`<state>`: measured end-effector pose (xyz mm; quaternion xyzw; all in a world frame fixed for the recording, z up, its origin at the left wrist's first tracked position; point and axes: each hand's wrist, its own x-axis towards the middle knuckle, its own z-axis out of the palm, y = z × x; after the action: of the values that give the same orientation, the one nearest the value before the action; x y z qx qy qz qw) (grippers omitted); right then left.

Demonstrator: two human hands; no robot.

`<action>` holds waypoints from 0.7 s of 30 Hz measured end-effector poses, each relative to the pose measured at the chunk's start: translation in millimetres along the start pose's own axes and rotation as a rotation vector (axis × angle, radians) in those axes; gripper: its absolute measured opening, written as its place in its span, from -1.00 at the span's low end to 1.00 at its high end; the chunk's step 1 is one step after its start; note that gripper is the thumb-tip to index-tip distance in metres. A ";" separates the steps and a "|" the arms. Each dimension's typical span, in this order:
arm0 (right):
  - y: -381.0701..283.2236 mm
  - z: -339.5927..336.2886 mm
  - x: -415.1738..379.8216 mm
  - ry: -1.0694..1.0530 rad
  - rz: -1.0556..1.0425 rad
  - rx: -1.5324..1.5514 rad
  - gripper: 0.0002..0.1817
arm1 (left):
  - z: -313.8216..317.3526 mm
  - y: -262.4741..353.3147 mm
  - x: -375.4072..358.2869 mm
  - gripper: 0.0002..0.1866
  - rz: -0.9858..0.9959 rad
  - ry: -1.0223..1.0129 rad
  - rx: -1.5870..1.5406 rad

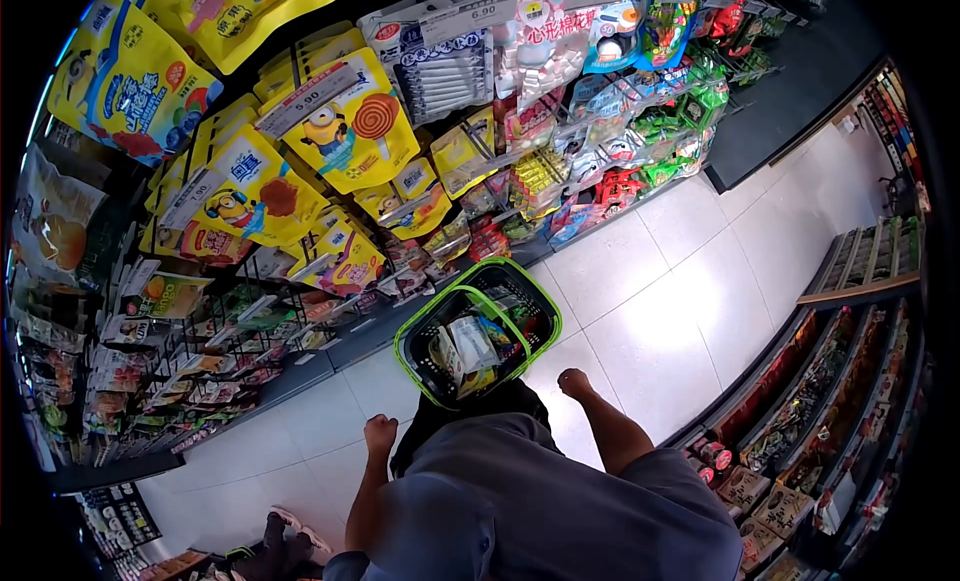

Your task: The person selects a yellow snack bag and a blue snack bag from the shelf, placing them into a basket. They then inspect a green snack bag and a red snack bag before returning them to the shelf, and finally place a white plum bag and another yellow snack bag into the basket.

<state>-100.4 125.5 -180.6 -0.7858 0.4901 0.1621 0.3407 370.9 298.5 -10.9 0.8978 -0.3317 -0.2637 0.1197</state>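
Shop aisle seen from above, pale tiled floor (pixel 690 311). A black shopping basket (pixel 478 333) with a bright green rim and two green handles sits low in front of the person, close to the base of the left-hand shelving. Inside it: several flat packets, one whitish wrapper standing near the middle, a yellow-green pack beside it, darker items toward the far end; print too small to read. The basket is loosely filled, its contents below the rim. Left hand (pixel 380 436) is curled into a fist beside the near-left corner of the basket, holding nothing visible and not touching the rim. Right hand (pixel 574 383) is likewise balled shut, empty as far as can be seen, just right of the basket's near end and apart from it. Neither hand is on the handles. The left display rack (pixel 300 311) carries hanging yellow snack pouches (pixel 345 121) with cartoon figures, price tags reading 5.90 and 6.90, and smaller bags lower down. On the right, low shelves (pixel 800 401) hold rows of boxed goods.
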 end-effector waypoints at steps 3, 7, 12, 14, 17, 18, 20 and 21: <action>-10.8 -2.7 -9.4 0.060 -0.018 0.107 -0.69 | 2.2 3.7 9.4 -0.77 0.035 -0.008 -0.009; -18.5 26.4 0.2 0.141 0.138 0.327 -0.80 | 9.7 5.7 35.4 -0.76 0.155 -0.006 0.009; -48.5 25.0 -3.6 0.257 0.250 0.573 -0.74 | 11.7 26.4 74.0 -0.73 0.239 -0.094 -0.060; -62.6 13.8 -10.4 0.252 0.327 0.540 -0.71 | 9.8 37.0 86.9 -0.74 0.240 -0.118 -0.081; -69.0 20.0 -11.0 0.238 0.357 0.542 -0.67 | 14.0 52.2 107.0 -0.74 0.207 -0.140 -0.128; -72.5 12.8 -18.2 0.223 0.351 0.542 -0.68 | 18.4 54.3 112.2 -0.74 0.180 -0.148 -0.144; -79.6 -5.9 -33.1 0.204 0.417 0.556 -0.68 | 25.2 63.7 119.7 -0.73 0.165 -0.176 -0.161; -81.6 -11.4 -37.2 0.186 0.479 0.575 -0.67 | 29.4 66.2 122.6 -0.73 0.151 -0.199 -0.173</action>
<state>-46.9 165.6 -119.8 -0.5327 0.7141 0.0208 0.4538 398.0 166.8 -57.9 0.8262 -0.3845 -0.3692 0.1825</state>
